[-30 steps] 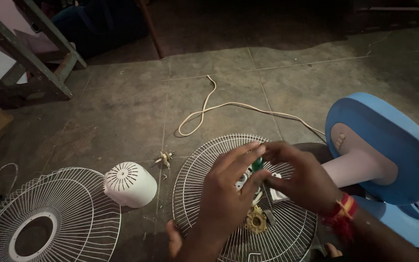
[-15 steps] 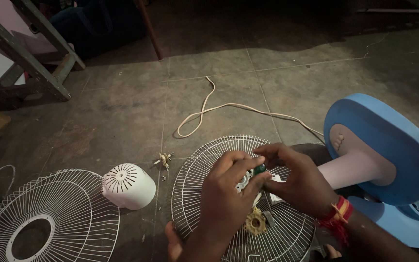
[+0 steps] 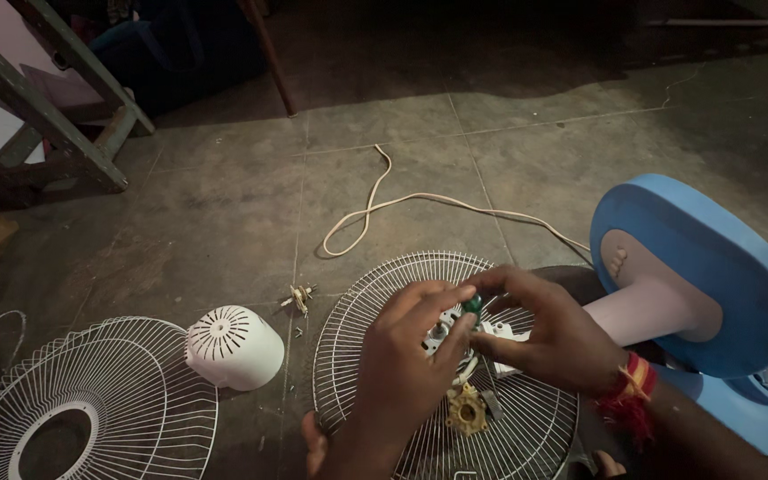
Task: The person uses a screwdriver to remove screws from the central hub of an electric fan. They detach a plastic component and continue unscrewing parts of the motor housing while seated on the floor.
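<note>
My left hand (image 3: 402, 373) and my right hand (image 3: 544, 333) meet over a white wire fan guard (image 3: 353, 356) lying on the floor. Between their fingertips sits a small green part (image 3: 472, 305) on top of a white and metal fan motor assembly (image 3: 442, 336). Both hands pinch around that green part. A brass-coloured fitting (image 3: 468, 411) lies on the guard just below the hands. My right wrist wears a red and orange thread band (image 3: 630, 391). The motor's lower half is hidden by my left hand.
A second wire guard (image 3: 82, 404) lies at the lower left beside a white vented motor cover (image 3: 235, 347). A small metal piece (image 3: 299, 297) lies on the floor. A cream power cord (image 3: 402, 203) loops behind. The blue fan base (image 3: 713, 267) stands at right, a wooden frame (image 3: 55, 107) at upper left.
My left fingers curled down from a spread pose onto the green part, and both hands shifted slightly lower on the guard. The view drifted a little.
</note>
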